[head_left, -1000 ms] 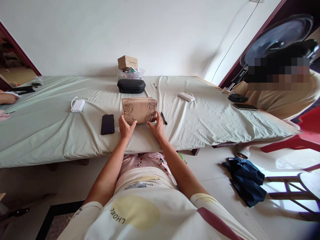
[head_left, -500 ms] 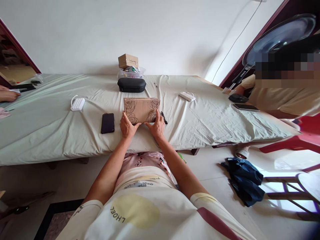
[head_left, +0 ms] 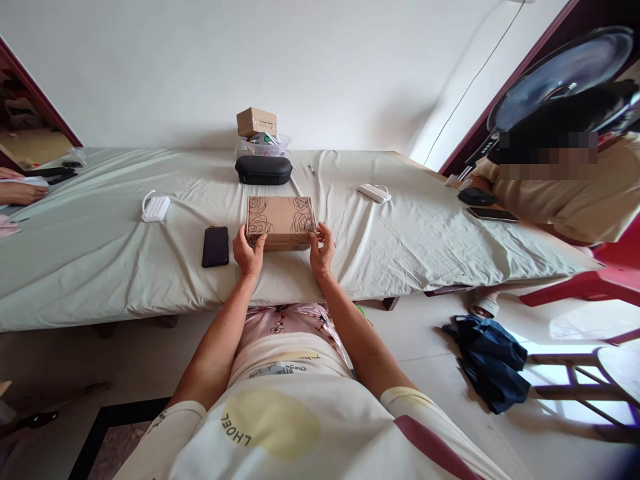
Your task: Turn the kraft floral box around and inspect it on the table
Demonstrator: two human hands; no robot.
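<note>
A brown cardboard box (head_left: 281, 217) printed with black rose outlines lies flat on the cloth in front of me, its lid down. My left hand (head_left: 249, 253) holds its front left corner, thumb on the front face and fingers along the side. At the front right corner, my right hand (head_left: 322, 249) has its thumb against the box and its fingers bent beside it. A dark smartphone (head_left: 215, 247) lies left of my left hand. The black pen seen earlier beside the box is mostly covered by my right hand.
Behind the box stand a black zip case (head_left: 263, 171), a plastic tub (head_left: 284, 142) and a small carton (head_left: 257, 123). White power banks (head_left: 155, 209) with cord loops lie on either side. A co-worker (head_left: 575, 193) sits at the right; another person's hands (head_left: 23, 192) show at far left.
The box has gone from tilted up toward me to lying flat. My hands have moved apart, from its lower edge to its front corners.
</note>
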